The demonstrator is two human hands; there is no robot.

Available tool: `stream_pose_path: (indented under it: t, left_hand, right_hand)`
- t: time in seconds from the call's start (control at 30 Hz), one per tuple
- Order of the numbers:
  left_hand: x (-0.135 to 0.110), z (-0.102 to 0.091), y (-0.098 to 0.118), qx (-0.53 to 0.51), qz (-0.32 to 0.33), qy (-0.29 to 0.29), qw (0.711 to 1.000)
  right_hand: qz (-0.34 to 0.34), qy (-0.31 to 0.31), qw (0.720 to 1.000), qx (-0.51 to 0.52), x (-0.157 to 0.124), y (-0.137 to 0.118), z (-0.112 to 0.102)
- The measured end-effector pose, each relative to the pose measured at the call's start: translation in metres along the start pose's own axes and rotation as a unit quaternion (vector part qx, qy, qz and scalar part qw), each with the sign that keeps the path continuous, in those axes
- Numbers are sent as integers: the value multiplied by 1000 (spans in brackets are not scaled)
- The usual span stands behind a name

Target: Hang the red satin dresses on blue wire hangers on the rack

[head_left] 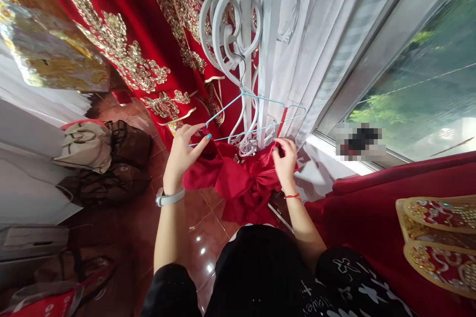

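Observation:
A light-blue wire hanger (256, 129) hangs by its hook from a white scrolled metal rack (219, 32). Below it is a bright red garment with a big bow (234, 178); one thin red strap (283, 121) runs up over the hanger's right end. My left hand (185, 151) pinches the garment's upper left edge at the left end of the hanger, thumb and index finger close together. On the other side, my right hand (285, 161) has its fingers curled on the garment's top edge, just under the strap. The garment's lower part hangs over the floor.
Red clothes with gold beading (126, 59) hang at the upper left. Bags (87, 146) stand on the tiled floor (208, 213) at left. A window (420, 79) and white curtain (297, 59) are at right. Red cloth with beaded pieces (439, 213) lies at lower right.

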State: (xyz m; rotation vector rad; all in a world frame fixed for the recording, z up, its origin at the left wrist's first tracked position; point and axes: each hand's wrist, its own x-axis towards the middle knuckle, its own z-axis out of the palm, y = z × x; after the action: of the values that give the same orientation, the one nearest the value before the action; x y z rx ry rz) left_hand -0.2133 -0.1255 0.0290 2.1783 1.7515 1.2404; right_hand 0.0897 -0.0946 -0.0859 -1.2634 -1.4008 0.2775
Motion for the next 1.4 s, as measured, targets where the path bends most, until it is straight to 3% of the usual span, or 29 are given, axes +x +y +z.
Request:
stream_pose_path:
  t: [0.03,0.1,0.2,0.3,0.43,0.5,0.6,0.73,0.87,1.07,1.13,1.3,1.4]
  left_hand:
    - [6,4,-2,0,-4,2,1000]
    - [15,14,-9,-13,-17,14,1000]
    - [20,27,-22,-26,-25,37,999]
    - [22,32,-30,-32,-15,38,999]
    - [25,34,-33,-40,-12,40,998]
    - [26,35,-34,-48,-17,38,998]
    - [28,37,-38,-65,-21,38,997]
    - [31,36,-43,-78,-13,47,996]
    - [34,35,-43,-86,-11,40,995]
    - [27,37,-40,-99,0,30,995]
    - [25,39,-40,-98,-5,36,994]
    - [21,43,-35,-101,-8,56,993]
    - [13,40,-31,-82,-23,66,994]
  right_hand:
    - [65,19,996,-52,2,23,-9]
    - [180,-50,978,-95,3,65,-24]
    - [255,-126,957,-62,0,100,-43]
    - [265,-128,956,-18,-2,107,-66]
    - [281,-122,950,55,13,95,-97]
    - [266,-70,950,149,24,83,-103]
    - [196,40,926,321,39,57,-101]
    - [105,112,942,297,61,24,-99]
    - [66,67,964,248,93,-2,-103]
    - [-5,-112,983,148,132,-39,-96]
    - [-38,-141,985,87,138,-44,-95]
    - [-119,-154,980,-30,134,-46,-97]
    - [-158,-86,984,-7,116,-50,-91]
